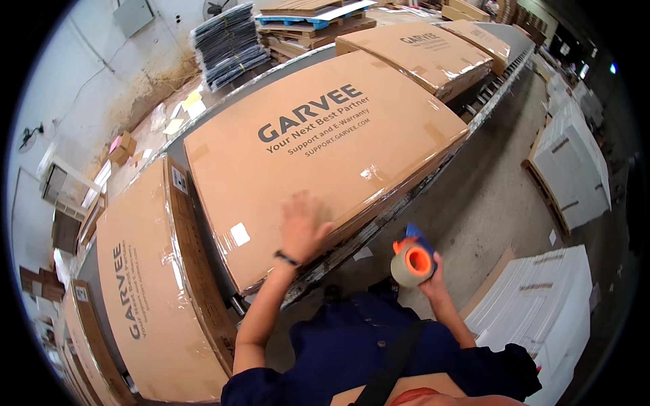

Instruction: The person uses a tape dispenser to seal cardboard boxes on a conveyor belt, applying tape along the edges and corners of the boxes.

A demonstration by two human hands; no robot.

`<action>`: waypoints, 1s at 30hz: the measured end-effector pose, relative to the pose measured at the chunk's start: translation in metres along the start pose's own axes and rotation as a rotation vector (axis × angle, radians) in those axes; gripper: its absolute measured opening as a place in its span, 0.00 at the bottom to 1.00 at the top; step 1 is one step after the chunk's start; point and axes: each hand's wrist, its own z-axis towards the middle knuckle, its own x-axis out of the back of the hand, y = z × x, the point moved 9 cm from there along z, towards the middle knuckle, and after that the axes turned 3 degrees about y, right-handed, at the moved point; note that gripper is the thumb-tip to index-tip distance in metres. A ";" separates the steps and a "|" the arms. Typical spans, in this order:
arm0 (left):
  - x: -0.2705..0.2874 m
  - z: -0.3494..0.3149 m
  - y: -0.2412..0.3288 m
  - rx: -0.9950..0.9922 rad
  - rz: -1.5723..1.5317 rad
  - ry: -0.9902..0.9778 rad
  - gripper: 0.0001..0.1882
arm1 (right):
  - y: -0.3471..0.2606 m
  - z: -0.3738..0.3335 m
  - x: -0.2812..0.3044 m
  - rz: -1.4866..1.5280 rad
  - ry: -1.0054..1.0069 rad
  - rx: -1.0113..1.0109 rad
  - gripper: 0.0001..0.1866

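Note:
A large flat brown carton (pixel 325 169) lies in front of me on the roller conveyor, with clear tape along its edges and dark printing on top. My left hand (pixel 304 227), a dark band at its wrist, is spread over the carton's near part, palm down and a little blurred; I cannot tell how firmly it touches. Off the carton's near side, my right hand (pixel 435 279) grips a tape dispenser (pixel 405 273) with a blue and orange frame and a wide roll of clear tape. The fingers on its handle are partly hidden.
More brown cartons stand along the conveyor (pixel 478 107): one carton (pixel 145 271) at left, another carton (pixel 420 57) farther right. White flat boxes (pixel 535 298) are stacked beside me at right, with a white stack (pixel 572 166) on a pallet beyond. Wooden pallets (pixel 318 27) lie behind the conveyor.

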 end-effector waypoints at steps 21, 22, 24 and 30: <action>-0.074 0.052 0.084 0.072 0.221 -0.113 0.49 | -0.100 0.127 -0.317 -2.060 -0.381 0.615 0.26; -0.072 0.052 0.084 0.072 0.215 -0.122 0.49 | -0.099 0.131 -0.328 -2.056 -0.369 0.646 0.25; -0.067 0.052 0.081 0.091 0.191 -0.073 0.47 | -0.097 0.123 -0.317 -2.073 -0.316 0.672 0.25; -0.067 0.048 0.073 0.106 0.170 -0.107 0.47 | -0.105 0.017 -0.208 -2.008 -0.195 0.588 0.27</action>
